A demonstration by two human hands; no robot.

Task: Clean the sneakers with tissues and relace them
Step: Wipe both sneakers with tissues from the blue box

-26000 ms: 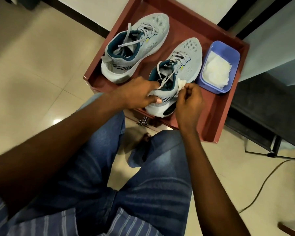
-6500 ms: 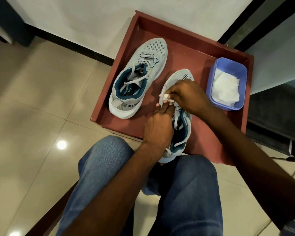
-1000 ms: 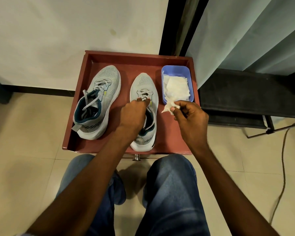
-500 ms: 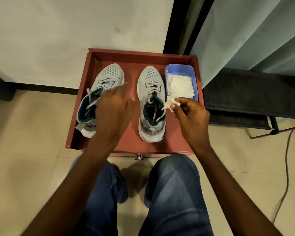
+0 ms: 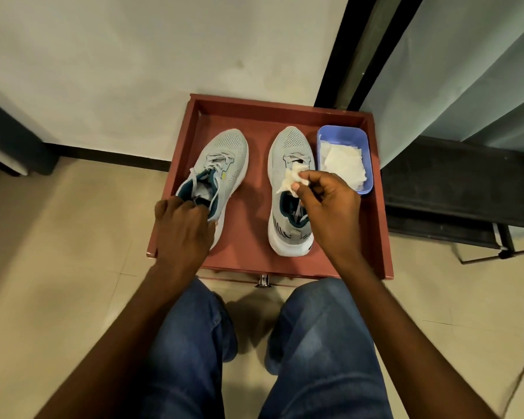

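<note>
Fingers of the left hand (image 5: pixel 182 229) grip the left sneaker's (image 5: pixel 217 173) near heel; its toe points far. Right hand (image 5: pixel 327 207) pinches a tissue (image 5: pixel 292 178) over the right sneaker (image 5: pixel 288 152).

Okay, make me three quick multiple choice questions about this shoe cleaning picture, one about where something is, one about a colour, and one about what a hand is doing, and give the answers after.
1. Where does the blue tub of tissues sit?
A. At the right of the red tray, beside the right sneaker
B. On the floor
C. Between the sneakers

2. What colour is the sneakers' inner lining?
A. Red
B. Teal
C. Yellow

3. What is the right hand doing?
A. Resting flat on the tray
B. Pinching a crumpled tissue
C. Lifting the tub

Answers: A, the tub stands inside the tray at its right wall. B, teal shows round both collars. B, thumb and fingers pinch the tissue over the right sneaker, while the left hand grips the left sneaker at its heel.
</note>
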